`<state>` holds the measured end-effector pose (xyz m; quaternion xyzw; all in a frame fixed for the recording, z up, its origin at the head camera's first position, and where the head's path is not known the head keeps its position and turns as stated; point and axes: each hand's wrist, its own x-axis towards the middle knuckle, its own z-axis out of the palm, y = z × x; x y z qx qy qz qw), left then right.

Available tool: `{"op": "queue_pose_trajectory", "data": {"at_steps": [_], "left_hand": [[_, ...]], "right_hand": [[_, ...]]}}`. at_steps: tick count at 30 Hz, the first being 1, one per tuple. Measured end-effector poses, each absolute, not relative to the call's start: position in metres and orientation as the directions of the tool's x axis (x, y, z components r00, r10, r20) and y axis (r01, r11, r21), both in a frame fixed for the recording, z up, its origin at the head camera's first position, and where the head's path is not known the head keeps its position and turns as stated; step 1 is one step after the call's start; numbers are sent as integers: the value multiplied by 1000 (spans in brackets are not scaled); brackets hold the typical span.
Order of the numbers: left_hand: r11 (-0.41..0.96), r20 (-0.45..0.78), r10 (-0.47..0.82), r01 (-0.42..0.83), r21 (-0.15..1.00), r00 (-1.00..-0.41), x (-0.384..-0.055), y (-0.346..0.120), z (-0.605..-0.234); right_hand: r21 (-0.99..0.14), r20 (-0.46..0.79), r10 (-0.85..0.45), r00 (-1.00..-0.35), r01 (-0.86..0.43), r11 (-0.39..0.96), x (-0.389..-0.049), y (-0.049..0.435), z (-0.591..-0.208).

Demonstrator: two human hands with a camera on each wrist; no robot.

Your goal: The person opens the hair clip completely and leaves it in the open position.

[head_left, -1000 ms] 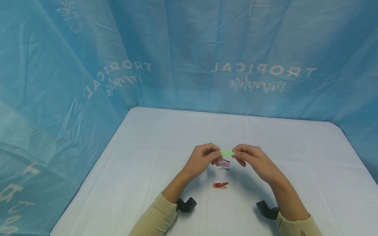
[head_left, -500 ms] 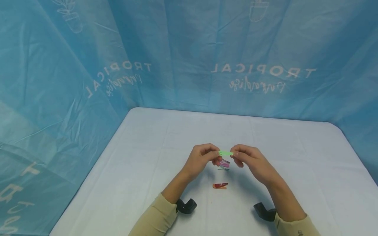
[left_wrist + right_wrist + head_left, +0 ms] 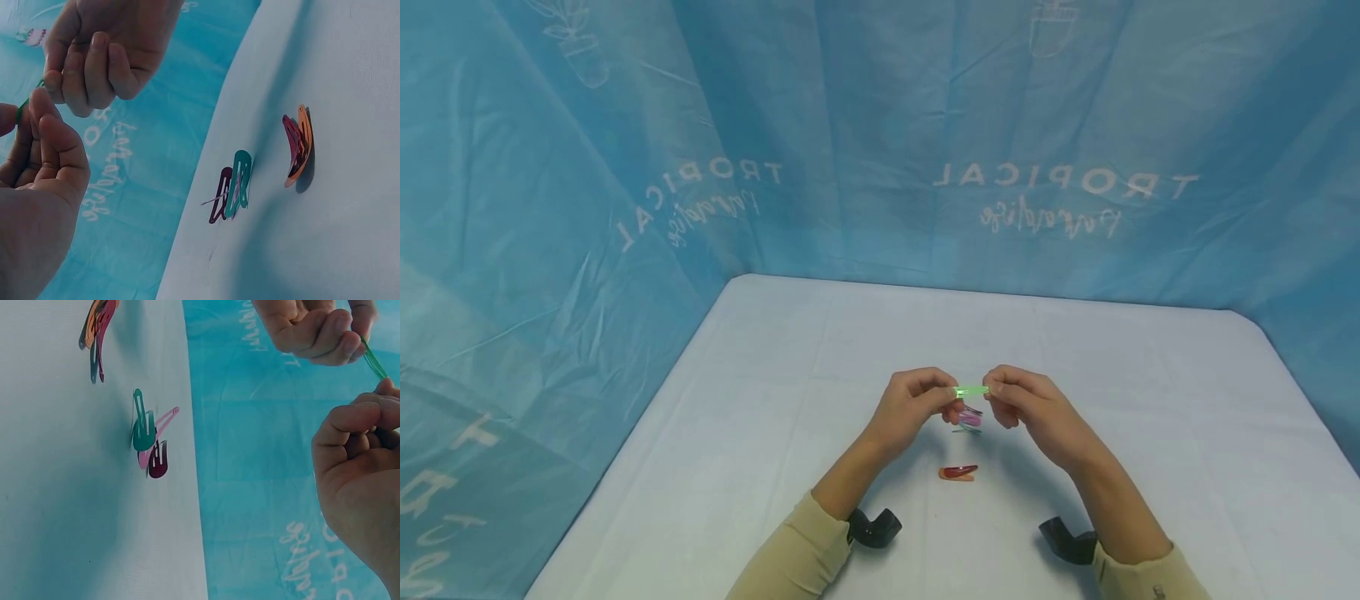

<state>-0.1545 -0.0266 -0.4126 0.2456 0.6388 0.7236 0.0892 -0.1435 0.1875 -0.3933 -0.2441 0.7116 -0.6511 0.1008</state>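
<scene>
Above the table, a bright green snap hair clip point(image 3: 972, 391) spans the space between two hands. My left hand point(image 3: 912, 410) pinches one end between thumb and fingers; my right hand point(image 3: 1037, 410) pinches the other. In the right wrist view, the green clip point(image 3: 374, 360) appears edge-on, with a thin gap along its length. Below the hands, a teal hair clip point(image 3: 144, 428), a pink hair clip point(image 3: 167, 419) and a maroon hair clip point(image 3: 159, 461) lie overlapping on the table. Fingertips cover the held clip's ends.
Nearer the person, a red hair clip point(image 3: 961, 471) and an orange hair clip point(image 3: 305, 137) overlap on the white table point(image 3: 820, 367). Black curved pieces point(image 3: 876, 528) sit at both wrists. A blue printed curtain point(image 3: 880, 150) hangs behind and to the left.
The right hand has drifted slightly left, bringing the two hands a little closer. Both still pinch the green hair clip. The clips on the table lie as before.
</scene>
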Motion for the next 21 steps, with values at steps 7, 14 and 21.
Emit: {"op": "queue_pose_trajectory", "data": {"at_steps": [7, 14, 21], "left_hand": [[-204, 256, 448, 181, 962, -857, -156, -25, -411], [-195, 223, 444, 150, 969, -868, -155, -28, -410], [-160, 211, 423, 157, 975, -881, -156, -29, -411]], "right_hand": [[-976, 175, -451, -875, -215, 39, -143, 185, -397], [-976, 156, -442, -883, -206, 69, -143, 185, -396], [-953, 131, -404, -905, -226, 199, -145, 187, -394]]}}
